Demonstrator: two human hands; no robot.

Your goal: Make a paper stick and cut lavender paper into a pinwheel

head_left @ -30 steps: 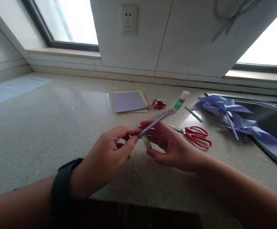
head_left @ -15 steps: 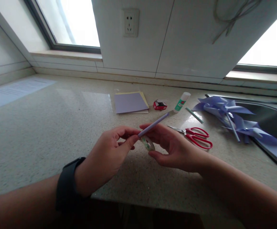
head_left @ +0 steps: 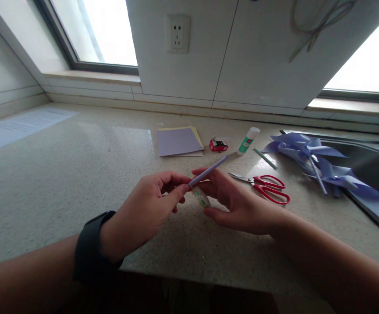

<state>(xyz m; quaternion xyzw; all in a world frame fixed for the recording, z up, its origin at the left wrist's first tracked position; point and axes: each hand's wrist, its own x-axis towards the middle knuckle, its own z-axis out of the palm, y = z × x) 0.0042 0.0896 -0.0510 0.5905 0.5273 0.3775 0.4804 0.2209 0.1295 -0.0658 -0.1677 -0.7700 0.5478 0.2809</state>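
A thin purple rolled-paper stick slants up to the right, its lower end pinched between the thumb and fingers of my left hand. My right hand grips a small roll of clear tape between thumb and fingers, right against that lower end. Part of the roll is hidden behind my fingers. Just beyond my right hand lie red-handled scissors, their blades pointing left.
Behind my hands are a stack of coloured paper, a small red box, an upright glue stick and a green strip. Purple paper pinwheels lie by the sink at right. A printed sheet lies far left.
The tape roll has turned slightly in my right hand, showing more of its edge. The stick's upper end has shifted a little left. Both hands keep their grips.
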